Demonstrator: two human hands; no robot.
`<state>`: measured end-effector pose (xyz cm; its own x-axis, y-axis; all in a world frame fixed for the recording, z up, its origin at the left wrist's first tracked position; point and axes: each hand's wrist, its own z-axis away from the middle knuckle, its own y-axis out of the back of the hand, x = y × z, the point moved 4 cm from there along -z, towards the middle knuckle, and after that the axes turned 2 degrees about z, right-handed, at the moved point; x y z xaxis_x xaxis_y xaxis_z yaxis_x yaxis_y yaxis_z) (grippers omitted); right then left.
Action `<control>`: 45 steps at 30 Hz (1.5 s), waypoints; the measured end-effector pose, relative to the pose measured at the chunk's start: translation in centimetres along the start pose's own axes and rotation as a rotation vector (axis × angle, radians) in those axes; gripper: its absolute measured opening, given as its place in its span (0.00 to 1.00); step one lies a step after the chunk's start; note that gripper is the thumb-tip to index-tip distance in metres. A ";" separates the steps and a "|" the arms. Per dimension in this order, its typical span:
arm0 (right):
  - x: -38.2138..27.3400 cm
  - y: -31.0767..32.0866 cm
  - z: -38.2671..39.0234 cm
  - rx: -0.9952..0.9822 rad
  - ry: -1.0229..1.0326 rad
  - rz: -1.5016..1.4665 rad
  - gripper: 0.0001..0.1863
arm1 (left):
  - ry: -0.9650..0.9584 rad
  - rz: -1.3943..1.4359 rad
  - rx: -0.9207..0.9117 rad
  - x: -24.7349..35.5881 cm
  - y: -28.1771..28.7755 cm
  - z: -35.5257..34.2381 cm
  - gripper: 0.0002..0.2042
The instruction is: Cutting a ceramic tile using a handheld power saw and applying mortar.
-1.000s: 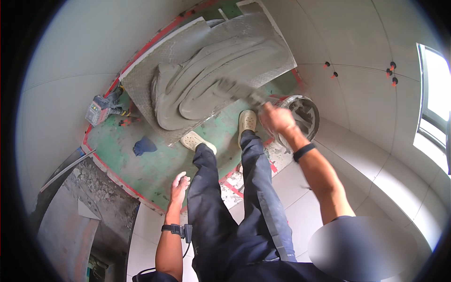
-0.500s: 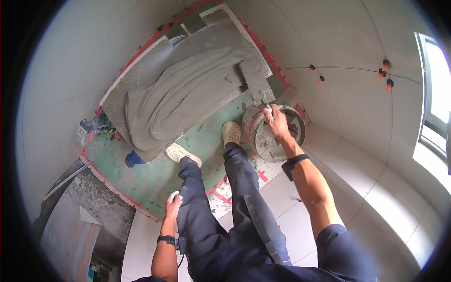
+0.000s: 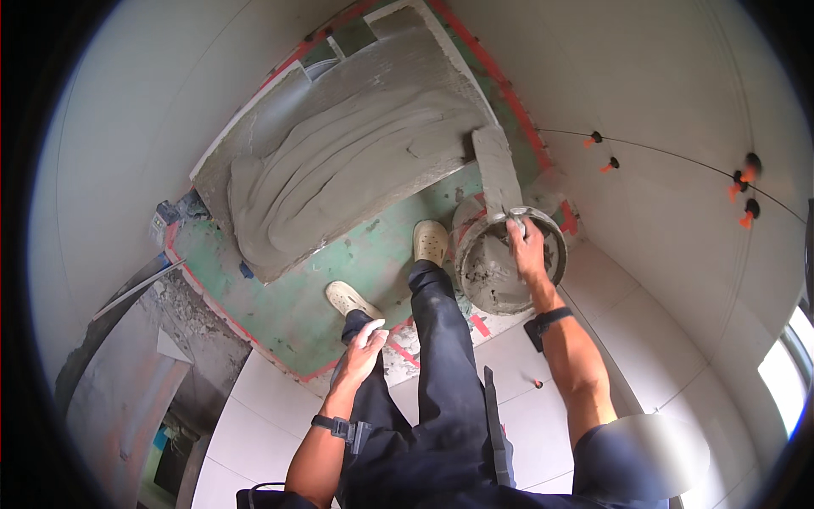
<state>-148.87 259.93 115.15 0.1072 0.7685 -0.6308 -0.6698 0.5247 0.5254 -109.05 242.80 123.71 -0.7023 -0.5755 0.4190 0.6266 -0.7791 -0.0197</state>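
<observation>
My right hand [image 3: 528, 251] grips the handle of a trowel [image 3: 497, 170], its long flat blade coated in grey mortar. The hand is over the rim of a round bucket [image 3: 557, 233] with mortar smeared inside. The blade reaches from there to the near right edge of a large board or tile [image 3: 373, 64]. Wet grey mortar [image 3: 339, 170] lies over most of that slab in curved ridges. My left hand [image 3: 363, 352] hovers before my left shin, its fingers loosely apart and whitish at the tips. Nothing clear shows in it.
Green floor [image 3: 288, 331] edged with red tape surrounds the slab, and my feet in beige clogs [image 3: 431, 242] stand on it. Pale walls close in on both sides. Orange-and-black tile levelling clips [image 3: 740, 181] stick out of the right wall. Rubble [image 3: 191, 327] lies at left.
My right hand has moved the trowel slightly right and nearer, its blade now more upright in view. My left hand has come up and right from beside my thigh. The view has shifted.
</observation>
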 end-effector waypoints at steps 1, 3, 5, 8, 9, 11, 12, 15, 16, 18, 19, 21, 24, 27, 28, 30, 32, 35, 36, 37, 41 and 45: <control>0.0 -0.1 -1.9 -0.073 0.003 0.016 0.23 | -0.017 0.019 -0.001 -0.2 -0.4 -0.7 0.16; -1.0 -0.2 -4.7 -0.083 0.214 0.193 0.21 | -0.005 0.009 0.017 -0.8 -0.1 -1.9 0.16; -3.3 -1.9 -4.5 -0.345 0.221 0.496 0.22 | 0.027 0.045 0.079 -1.8 1.8 -1.4 0.17; -3.7 -2.3 -3.3 -0.504 0.402 0.683 0.23 | 0.124 0.077 0.171 -5.0 4.0 0.2 0.17; -3.9 -1.5 -2.8 -0.466 0.491 0.717 0.23 | 0.138 0.045 0.171 -5.6 4.0 0.6 0.17; -3.6 -0.2 -3.2 -0.449 0.537 0.711 0.26 | 0.178 -0.018 0.182 -7.2 4.0 1.0 0.19; -4.5 -0.5 -3.0 -0.447 0.506 0.691 0.25 | 0.178 -0.021 0.167 -7.5 4.1 1.6 0.20; -7.1 -5.4 -4.2 -0.464 0.332 0.459 0.22 | 0.157 -0.001 0.149 -8.2 4.5 1.5 0.19; -7.8 -7.6 -4.0 -0.503 0.202 0.364 0.22 | 0.162 0.005 0.163 -8.7 4.9 1.8 0.19; -9.4 -12.2 -1.5 -0.556 0.366 0.433 0.20 | 0.137 -0.062 0.176 -9.5 5.8 2.1 0.21; -9.5 -13.6 -0.3 -0.571 0.389 0.540 0.21 | 0.107 -0.077 0.205 -9.1 5.6 2.4 0.21; -9.8 -15.0 1.2 -0.590 0.418 0.654 0.22 | 0.107 -0.208 0.198 -8.9 6.7 3.9 0.21; -9.8 -15.9 2.5 -0.675 0.484 0.782 0.24 | 0.010 -0.478 0.168 -10.8 9.0 6.4 0.22; -10.3 -16.4 3.3 -0.757 0.535 0.848 0.25 | -0.161 -0.700 -0.045 -13.2 9.5 8.3 0.23; -11.2 -17.4 4.0 -0.762 0.542 0.850 0.25 | -0.202 -0.681 -0.096 -14.3 9.6 8.7 0.24; -12.7 -19.7 5.0 -0.606 0.404 0.591 0.26 | -0.175 -0.779 -0.084 -16.4 9.1 8.7 0.25; -12.8 -22.9 5.3 -0.532 0.414 0.490 0.25 | -0.208 -0.862 -0.149 -16.8 7.7 7.3 0.25; -12.6 -27.9 8.0 -0.550 0.401 0.475 0.23 | -0.283 -0.889 -0.097 -17.4 8.4 6.4 0.22; -12.1 -29.2 9.2 -0.599 0.408 0.600 0.23 | -0.305 -0.858 -0.071 -17.3 9.3 6.4 0.20; -11.8 -30.2 10.4 -0.645 0.416 0.727 0.22 | -0.328 -0.825 -0.044 -17.5 10.0 6.6 0.19; -11.5 -30.6 13.5 -0.703 0.541 0.814 0.22 | -0.356 -0.708 0.035 -19.4 12.0 7.2 0.15; -14.3 -32.6 14.8 -0.606 0.481 0.566 0.21 | -0.353 -0.624 0.077 -20.8 13.4 7.5 0.14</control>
<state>-117.64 237.25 115.51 -0.5719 0.5469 -0.6114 -0.8104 -0.2609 0.5246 -83.52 246.24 121.54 -0.7945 0.0961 0.5996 0.1750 -0.9093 0.3776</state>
